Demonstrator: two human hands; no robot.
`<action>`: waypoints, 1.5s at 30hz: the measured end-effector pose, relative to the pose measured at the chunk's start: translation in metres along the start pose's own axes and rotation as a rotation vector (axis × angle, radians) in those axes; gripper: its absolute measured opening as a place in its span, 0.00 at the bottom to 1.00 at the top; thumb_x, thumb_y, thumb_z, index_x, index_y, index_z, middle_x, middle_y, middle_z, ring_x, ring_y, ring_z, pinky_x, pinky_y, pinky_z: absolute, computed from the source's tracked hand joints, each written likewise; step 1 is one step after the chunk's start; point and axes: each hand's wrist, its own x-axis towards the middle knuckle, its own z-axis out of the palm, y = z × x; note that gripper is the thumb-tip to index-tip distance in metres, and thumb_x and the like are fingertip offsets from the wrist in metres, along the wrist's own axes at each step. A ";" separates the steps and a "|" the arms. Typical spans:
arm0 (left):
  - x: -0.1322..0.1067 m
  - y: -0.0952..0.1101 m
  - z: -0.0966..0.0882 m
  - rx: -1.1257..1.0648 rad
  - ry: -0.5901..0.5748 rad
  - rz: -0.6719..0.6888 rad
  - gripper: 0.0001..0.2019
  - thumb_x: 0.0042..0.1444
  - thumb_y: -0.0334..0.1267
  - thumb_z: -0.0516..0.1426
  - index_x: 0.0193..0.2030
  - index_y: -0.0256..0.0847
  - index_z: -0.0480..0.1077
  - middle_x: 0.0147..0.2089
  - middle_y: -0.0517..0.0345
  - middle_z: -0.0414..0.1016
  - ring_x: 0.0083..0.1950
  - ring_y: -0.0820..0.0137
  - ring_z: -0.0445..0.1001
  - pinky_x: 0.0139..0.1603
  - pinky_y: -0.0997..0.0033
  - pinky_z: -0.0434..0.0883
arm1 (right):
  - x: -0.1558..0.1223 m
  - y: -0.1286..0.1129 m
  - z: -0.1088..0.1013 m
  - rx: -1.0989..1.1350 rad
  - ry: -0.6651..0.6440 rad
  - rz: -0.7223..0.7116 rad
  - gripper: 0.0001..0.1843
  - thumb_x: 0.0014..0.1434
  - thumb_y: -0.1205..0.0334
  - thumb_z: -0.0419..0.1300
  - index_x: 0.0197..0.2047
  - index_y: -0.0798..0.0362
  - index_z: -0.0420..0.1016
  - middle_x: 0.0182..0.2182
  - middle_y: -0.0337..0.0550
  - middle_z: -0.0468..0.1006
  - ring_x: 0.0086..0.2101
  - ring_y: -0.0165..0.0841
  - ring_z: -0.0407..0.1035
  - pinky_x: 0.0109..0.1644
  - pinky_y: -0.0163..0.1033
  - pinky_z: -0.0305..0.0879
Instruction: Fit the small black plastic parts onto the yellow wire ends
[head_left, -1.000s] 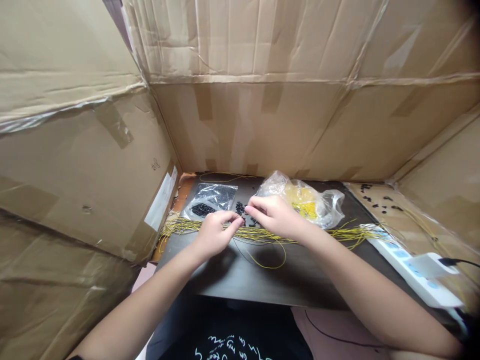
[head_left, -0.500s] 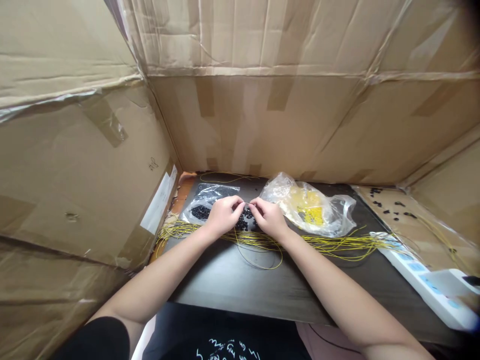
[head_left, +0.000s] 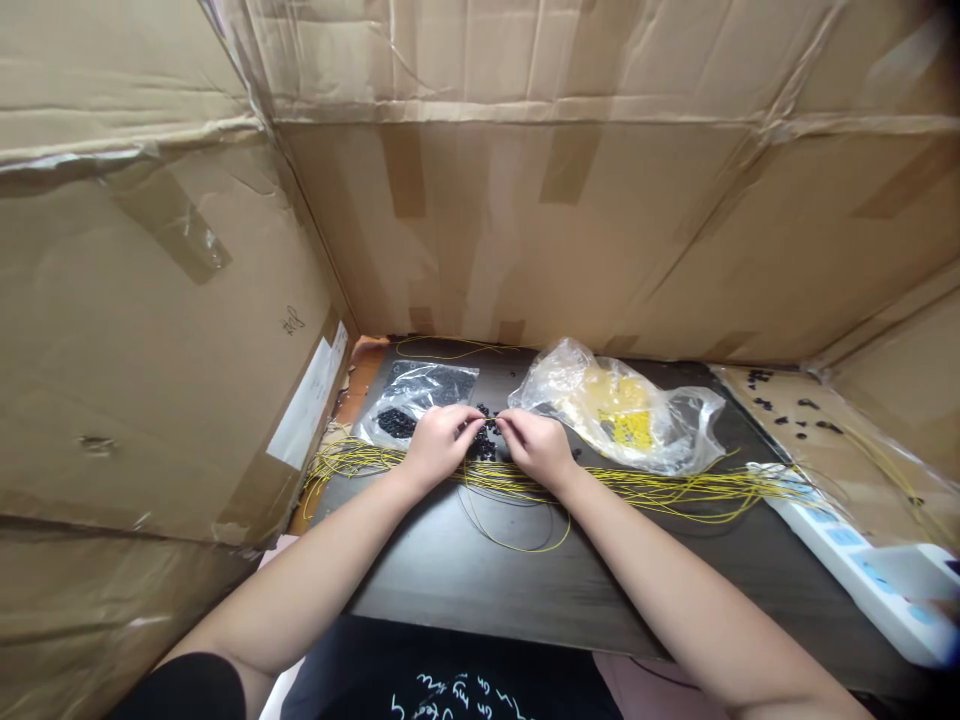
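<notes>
Just below the middle of the frame, the left hand (head_left: 442,442) and right hand (head_left: 538,445) pinch a thin yellow wire (head_left: 490,419), each in a tight grip. Small shiny black pieces (head_left: 486,450) lie near the fingers on the dark, flat worktop (head_left: 480,585). Many long yellow wires (head_left: 660,487) run under both arms.

yellow wire (head_left: 490,419) | thin | short span, nearly level | pinched between hands (head_left: 441,443) (head_left: 538,447)

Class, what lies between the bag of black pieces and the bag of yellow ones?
Head view: loose black pieces, visible between left hand and right hand.
</notes>
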 end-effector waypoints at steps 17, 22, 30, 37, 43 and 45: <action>-0.002 0.002 0.001 -0.035 -0.025 -0.020 0.08 0.67 0.39 0.57 0.45 0.45 0.77 0.43 0.56 0.83 0.44 0.64 0.80 0.49 0.61 0.70 | 0.000 -0.002 0.002 -0.029 -0.034 -0.046 0.14 0.72 0.59 0.52 0.43 0.52 0.78 0.34 0.45 0.83 0.32 0.35 0.76 0.38 0.37 0.64; -0.001 0.002 -0.001 -0.005 0.015 -0.038 0.07 0.67 0.38 0.57 0.42 0.44 0.77 0.42 0.57 0.83 0.44 0.64 0.79 0.50 0.61 0.69 | 0.001 -0.002 0.002 -0.047 -0.038 -0.039 0.15 0.72 0.58 0.51 0.44 0.51 0.78 0.35 0.45 0.84 0.33 0.35 0.77 0.39 0.37 0.65; -0.001 -0.001 -0.005 0.055 0.057 -0.040 0.09 0.68 0.39 0.55 0.42 0.43 0.76 0.42 0.55 0.82 0.44 0.63 0.75 0.50 0.60 0.68 | 0.000 0.000 -0.001 -0.032 0.017 0.016 0.15 0.72 0.58 0.51 0.44 0.52 0.78 0.37 0.45 0.84 0.35 0.35 0.77 0.40 0.37 0.66; -0.003 0.006 -0.003 0.109 -0.010 0.074 0.09 0.68 0.41 0.57 0.42 0.44 0.77 0.39 0.57 0.81 0.41 0.64 0.74 0.47 0.60 0.65 | 0.000 -0.001 0.002 -0.067 -0.028 -0.113 0.14 0.72 0.59 0.51 0.42 0.53 0.77 0.33 0.44 0.83 0.31 0.33 0.75 0.37 0.36 0.64; -0.003 0.004 -0.005 0.127 0.031 0.024 0.07 0.67 0.39 0.57 0.39 0.43 0.76 0.38 0.59 0.81 0.42 0.65 0.74 0.47 0.60 0.64 | 0.001 0.000 0.002 -0.040 0.057 -0.085 0.12 0.72 0.59 0.53 0.42 0.52 0.77 0.34 0.43 0.83 0.31 0.33 0.76 0.37 0.36 0.66; -0.002 0.002 -0.006 0.123 0.043 -0.006 0.07 0.67 0.38 0.57 0.39 0.43 0.76 0.39 0.59 0.81 0.42 0.64 0.74 0.48 0.60 0.64 | 0.001 0.001 0.001 -0.031 0.087 -0.056 0.12 0.72 0.59 0.53 0.42 0.52 0.77 0.34 0.43 0.83 0.32 0.33 0.76 0.37 0.36 0.66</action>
